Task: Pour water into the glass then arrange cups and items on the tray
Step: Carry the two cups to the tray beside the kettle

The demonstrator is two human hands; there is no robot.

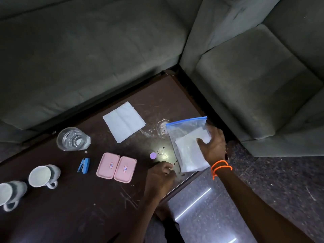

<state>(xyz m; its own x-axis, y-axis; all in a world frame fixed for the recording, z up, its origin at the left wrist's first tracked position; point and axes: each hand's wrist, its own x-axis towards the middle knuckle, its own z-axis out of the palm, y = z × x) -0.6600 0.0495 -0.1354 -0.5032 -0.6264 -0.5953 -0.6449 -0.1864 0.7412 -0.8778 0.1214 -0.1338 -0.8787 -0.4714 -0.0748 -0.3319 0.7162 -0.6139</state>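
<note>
A clear glass holding water stands at the back left of the dark table. Two white mugs lie on their sides at the left. My right hand grips a clear zip bag with a blue seal and white paper inside, near the table's right corner. My left hand rests on the table by the bag's lower edge, fingers curled; whether it pinches anything is hidden. No tray is in view.
A white napkin lies flat behind the centre. Two pink lidded boxes sit side by side, a blue stapler to their left, a small purple cap and a tiny clear cap to their right. Grey sofas surround the table.
</note>
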